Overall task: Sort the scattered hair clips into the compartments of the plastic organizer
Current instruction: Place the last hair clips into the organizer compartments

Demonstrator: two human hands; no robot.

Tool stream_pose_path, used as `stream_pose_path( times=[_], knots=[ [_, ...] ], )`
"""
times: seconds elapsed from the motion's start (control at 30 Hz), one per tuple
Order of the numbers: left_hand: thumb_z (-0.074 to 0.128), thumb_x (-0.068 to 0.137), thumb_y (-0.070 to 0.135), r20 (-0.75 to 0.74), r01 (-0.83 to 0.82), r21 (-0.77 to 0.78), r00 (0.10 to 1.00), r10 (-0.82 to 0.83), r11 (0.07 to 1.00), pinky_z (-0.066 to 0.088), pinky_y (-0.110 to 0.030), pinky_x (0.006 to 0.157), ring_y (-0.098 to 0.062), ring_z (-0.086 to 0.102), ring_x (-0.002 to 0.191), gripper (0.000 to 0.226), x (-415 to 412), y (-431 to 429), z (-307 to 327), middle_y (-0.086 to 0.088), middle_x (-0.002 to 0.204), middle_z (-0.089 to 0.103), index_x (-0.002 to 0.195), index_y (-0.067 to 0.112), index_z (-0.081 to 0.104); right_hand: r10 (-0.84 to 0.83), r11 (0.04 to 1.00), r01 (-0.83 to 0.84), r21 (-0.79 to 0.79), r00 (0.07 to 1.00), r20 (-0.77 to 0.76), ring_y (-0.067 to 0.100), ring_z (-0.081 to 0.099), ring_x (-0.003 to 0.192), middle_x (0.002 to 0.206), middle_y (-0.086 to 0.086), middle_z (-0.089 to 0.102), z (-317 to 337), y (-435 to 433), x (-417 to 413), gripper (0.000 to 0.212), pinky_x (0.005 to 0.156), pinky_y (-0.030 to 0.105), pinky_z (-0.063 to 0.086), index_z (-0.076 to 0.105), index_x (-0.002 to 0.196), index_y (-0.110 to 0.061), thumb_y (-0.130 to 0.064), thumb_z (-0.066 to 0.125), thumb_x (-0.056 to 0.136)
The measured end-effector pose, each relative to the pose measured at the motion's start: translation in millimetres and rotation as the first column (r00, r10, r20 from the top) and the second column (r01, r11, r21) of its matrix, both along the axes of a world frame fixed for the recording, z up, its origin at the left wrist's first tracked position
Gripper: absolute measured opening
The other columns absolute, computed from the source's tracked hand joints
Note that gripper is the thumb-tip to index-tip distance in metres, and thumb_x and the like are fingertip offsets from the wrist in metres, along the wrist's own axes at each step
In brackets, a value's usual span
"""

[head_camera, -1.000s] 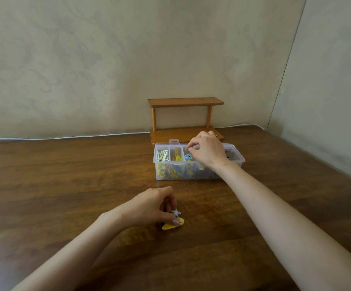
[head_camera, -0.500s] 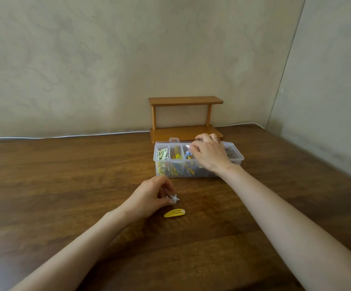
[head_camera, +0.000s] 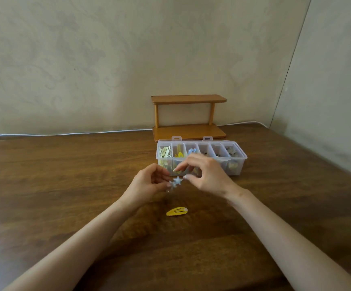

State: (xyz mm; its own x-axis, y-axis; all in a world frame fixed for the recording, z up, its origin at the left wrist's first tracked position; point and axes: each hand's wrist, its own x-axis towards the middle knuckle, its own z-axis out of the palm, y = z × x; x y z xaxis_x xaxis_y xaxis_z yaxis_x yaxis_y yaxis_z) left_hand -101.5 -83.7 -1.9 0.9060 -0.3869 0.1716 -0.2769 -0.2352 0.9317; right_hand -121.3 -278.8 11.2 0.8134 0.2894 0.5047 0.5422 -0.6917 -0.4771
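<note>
Clear plastic organizer (head_camera: 236, 164) holds pale, yellow and blue clips (head_camera: 165, 152) in its left compartments. Before it, left hand (head_camera: 147, 185) pinches a silvery star clip (head_camera: 177, 181); right hand (head_camera: 208, 175) curls its fingers beside it, contact unclear. Yellow oval clip (head_camera: 177, 212) lies on wooden table (head_camera: 65, 175).

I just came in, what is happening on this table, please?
A person is sorting hair clips into an open clear organizer on the table. The left hand pinches a small star clip above the table, and the right hand is close beside it; whether it touches the clip, I cannot tell. One yellow clip lies loose on the table.
</note>
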Motion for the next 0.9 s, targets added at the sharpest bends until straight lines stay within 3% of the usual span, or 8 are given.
stream_pose_path(
  times=[0.1, 0.17, 0.3, 0.37, 0.43, 0.6, 0.73, 0.9],
  knots=[
    [0.066, 0.078, -0.004, -0.103, 0.031, -0.108, 0.994, -0.042, 0.994, 0.054, -0.022, 0.071, -0.013, 0.065, 0.08, 0.024, -2, -1, 4, -0.009, 0.092, 0.066, 0.1, 0.005, 0.059, 0.08, 0.997, -0.077, 0.019, 0.979, -0.189, -0.003, 0.059, 0.091, 0.103, -0.008, 0.067, -2, 4, -6, 0.032, 0.076, 0.016, 0.049, 0.069, 0.103, -0.024, -0.001, 0.065, 0.081],
    [0.066, 0.078, -0.002, -0.126, 0.056, -0.124, 0.989, -0.072, 0.991, 0.054, -0.02, 0.07, -0.011, 0.066, 0.079, 0.025, -4, -3, 4, -0.008, 0.093, 0.066, 0.101, 0.004, 0.059, 0.064, 0.997, -0.055, 0.054, 0.984, -0.169, 0.002, 0.062, 0.091, 0.099, -0.008, 0.069, -4, 4, -8, 0.027, 0.08, 0.021, 0.052, 0.071, 0.098, -0.024, -0.004, 0.067, 0.081],
    [0.067, 0.08, 0.011, -0.119, 0.021, -0.142, 0.992, -0.038, 0.99, 0.054, -0.023, 0.073, -0.013, 0.065, 0.086, 0.025, -5, -5, 4, -0.006, 0.098, 0.065, 0.103, 0.01, 0.058, -0.003, 0.994, 0.02, 0.111, 0.988, -0.151, 0.007, 0.064, 0.079, 0.084, -0.007, 0.07, 0, -4, -8, 0.012, 0.076, 0.03, 0.054, 0.073, 0.089, -0.023, -0.014, 0.072, 0.08],
    [0.07, 0.077, 0.021, -0.048, 0.014, -0.018, 0.999, -0.015, 1.0, 0.052, -0.021, 0.07, -0.011, 0.062, 0.084, 0.027, -5, -5, 5, -0.002, 0.096, 0.064, 0.1, 0.015, 0.057, -0.097, 0.979, 0.116, 0.168, 0.988, -0.119, 0.009, 0.063, 0.075, 0.079, -0.008, 0.069, 6, -12, -5, 0.007, 0.073, 0.033, 0.054, 0.073, 0.086, -0.021, -0.019, 0.074, 0.079],
    [0.073, 0.073, 0.032, 0.041, 0.088, 0.193, 0.994, -0.097, 0.977, 0.049, -0.018, 0.066, -0.006, 0.058, 0.078, 0.03, -6, -4, 5, 0.001, 0.093, 0.063, 0.096, 0.018, 0.058, -0.261, 0.946, 0.263, 0.19, 0.965, -0.037, 0.009, 0.06, 0.07, 0.075, -0.008, 0.067, 12, -20, 3, 0.008, 0.065, 0.031, 0.051, 0.071, 0.081, -0.018, -0.024, 0.075, 0.078],
    [0.075, 0.07, 0.04, 0.064, 0.283, 0.542, 0.925, -0.375, 0.791, 0.048, -0.021, 0.074, -0.008, 0.053, 0.09, 0.032, -11, -4, 4, 0.006, 0.1, 0.057, 0.091, 0.023, 0.058, -0.506, 0.859, 0.496, 0.128, 0.861, 0.056, 0.006, 0.052, 0.068, 0.081, -0.006, 0.062, 22, -23, 29, 0.009, 0.054, 0.015, 0.034, 0.061, 0.08, -0.019, -0.023, 0.069, 0.084],
    [0.076, 0.069, 0.043, 0.085, 0.288, 0.607, 0.904, -0.42, 0.741, 0.043, -0.015, 0.076, -0.004, 0.045, 0.093, 0.029, -10, -1, 4, 0.012, 0.099, 0.051, 0.087, 0.033, 0.055, -0.584, 0.807, 0.59, -0.023, 0.803, 0.114, 0.016, 0.055, 0.089, 0.092, -0.001, 0.061, 21, -15, 53, 0.006, 0.061, 0.024, 0.036, 0.065, 0.087, -0.017, -0.023, 0.064, 0.086],
    [0.074, 0.073, 0.039, 0.11, 0.271, 0.615, 0.9, -0.421, 0.741, 0.045, -0.02, 0.08, -0.004, 0.046, 0.093, 0.025, -10, -1, 3, 0.01, 0.099, 0.051, 0.087, 0.029, 0.055, -0.585, 0.765, 0.593, -0.249, 0.803, 0.114, 0.023, 0.047, 0.109, 0.107, 0.003, 0.059, 19, -11, 59, 0.015, 0.077, 0.029, 0.04, 0.069, 0.098, -0.019, -0.028, 0.063, 0.088]
  ],
)
